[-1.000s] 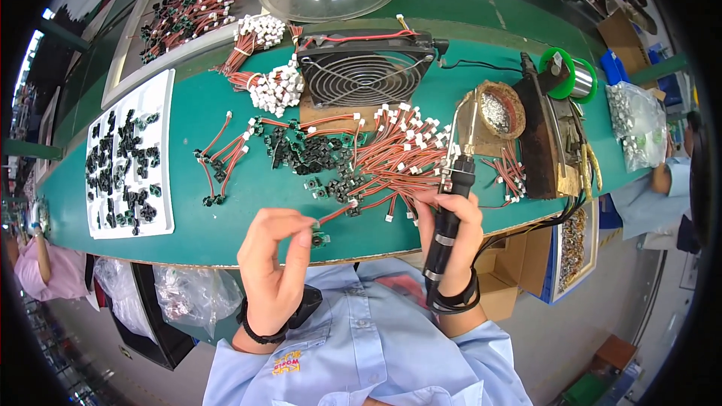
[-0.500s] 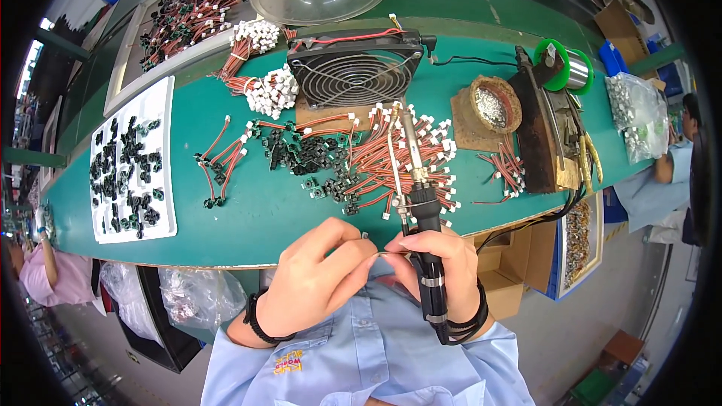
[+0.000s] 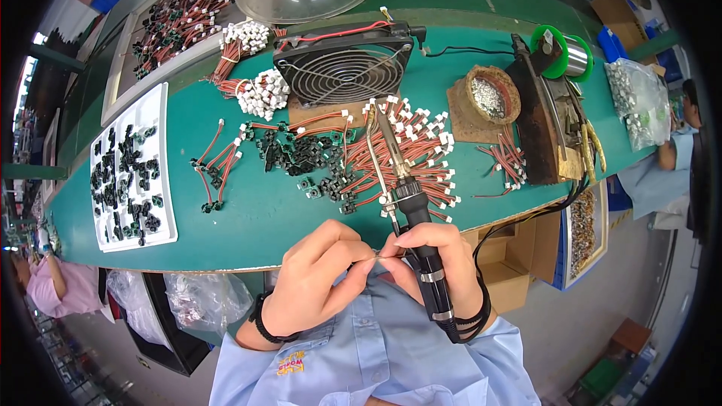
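My right hand [image 3: 453, 259] is wrapped round a soldering iron [image 3: 411, 197] with a black handle. The iron's metal tip points away from me, over a heap of red-and-black wire leads with white connectors [image 3: 414, 152]. A thin metal tube [image 3: 381, 173] runs along the iron's left side. Close to the table's front edge, my left hand [image 3: 320, 277] has thumb and forefinger pinched on a thin wire [image 3: 385, 257]. The wire spans the small gap to my right fingertips; its exact kind is unclear. Left of the leads lies a pile of small black-and-green parts [image 3: 304, 152].
A black fan [image 3: 342, 75] stands behind the leads. To the right are a round pot of metal bits [image 3: 492, 98], a solder spool [image 3: 575, 65] and an iron stand [image 3: 541, 120]. A white tray [image 3: 162, 180] of black parts lies left. Co-workers sit at both sides.
The iron's tip has swung slightly left, and its handle has tilted. My fingertips have drawn a little apart, so more of the thin wire shows between them.
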{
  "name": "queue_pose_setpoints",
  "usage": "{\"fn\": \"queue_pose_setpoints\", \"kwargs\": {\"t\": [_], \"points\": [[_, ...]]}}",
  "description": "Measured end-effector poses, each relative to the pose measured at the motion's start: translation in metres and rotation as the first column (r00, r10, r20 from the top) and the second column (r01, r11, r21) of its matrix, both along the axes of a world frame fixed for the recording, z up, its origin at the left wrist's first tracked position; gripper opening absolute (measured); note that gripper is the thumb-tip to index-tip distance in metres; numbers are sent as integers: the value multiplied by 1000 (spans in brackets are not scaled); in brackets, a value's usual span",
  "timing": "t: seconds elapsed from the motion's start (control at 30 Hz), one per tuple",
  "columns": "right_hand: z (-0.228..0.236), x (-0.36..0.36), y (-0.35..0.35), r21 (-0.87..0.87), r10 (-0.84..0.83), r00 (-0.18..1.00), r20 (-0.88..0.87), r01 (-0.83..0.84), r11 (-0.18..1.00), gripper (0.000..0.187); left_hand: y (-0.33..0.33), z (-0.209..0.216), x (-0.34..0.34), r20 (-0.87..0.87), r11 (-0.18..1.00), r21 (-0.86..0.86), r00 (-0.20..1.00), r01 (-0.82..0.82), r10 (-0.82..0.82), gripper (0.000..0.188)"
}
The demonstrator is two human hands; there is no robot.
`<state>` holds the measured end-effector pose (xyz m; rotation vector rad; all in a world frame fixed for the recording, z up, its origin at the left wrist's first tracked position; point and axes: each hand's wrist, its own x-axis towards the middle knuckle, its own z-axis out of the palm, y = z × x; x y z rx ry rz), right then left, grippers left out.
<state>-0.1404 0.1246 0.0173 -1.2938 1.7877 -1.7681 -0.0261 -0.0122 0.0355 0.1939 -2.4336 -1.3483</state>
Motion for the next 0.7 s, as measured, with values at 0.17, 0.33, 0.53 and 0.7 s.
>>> {"fn": "queue_pose_setpoints", "kwargs": {"t": [0.17,0.33,0.53,0.7], "points": [[-6,6,2,-21,22,981,195,-18,1000,41,0,1,1,-15,1000,-3,1000,18,-18,10],[-5,5,2,-94,-23,936,351,60,994,44,3,-13,4,-60,990,135,997,-48,56,15],[-2,11,1,-125,-2,901,434,62,990,45,11,-6,3,38,523,828,949,-205,312,25],[1,15,-5,-112,-37,945,326,78,991,44,0,-20,5,48,405,907,985,-112,164,30]]}}
